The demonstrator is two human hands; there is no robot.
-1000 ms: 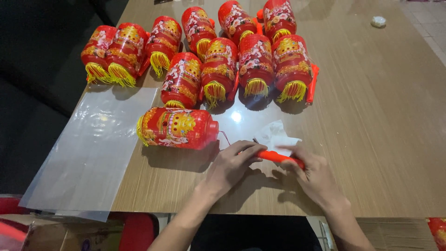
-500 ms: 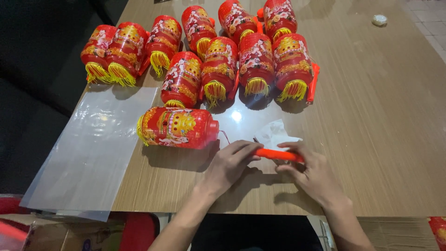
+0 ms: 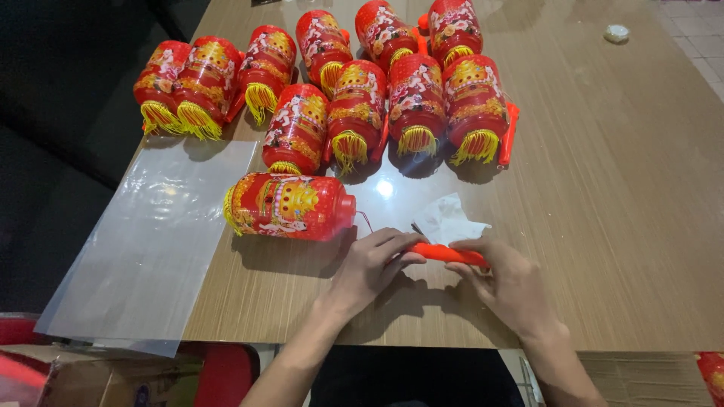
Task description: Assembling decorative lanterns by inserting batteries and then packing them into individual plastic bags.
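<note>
Both hands, left hand [image 3: 373, 264] and right hand [image 3: 507, 283], close their grip on an orange stick [image 3: 446, 255] held low over the wooden surface [image 3: 603, 226], its thin wire trailing toward the red lantern [image 3: 290, 205] lying beside them.

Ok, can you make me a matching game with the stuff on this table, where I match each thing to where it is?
Things:
1. orange stick
2. clear plastic sheet
3. white crumpled paper
4. small white round thing

Places:
A. far right corner of the table
B. left table edge, lying flat
C. held in both hands
D. just behind the stick

Pairs: 1-C, 2-B, 3-D, 4-A
</note>
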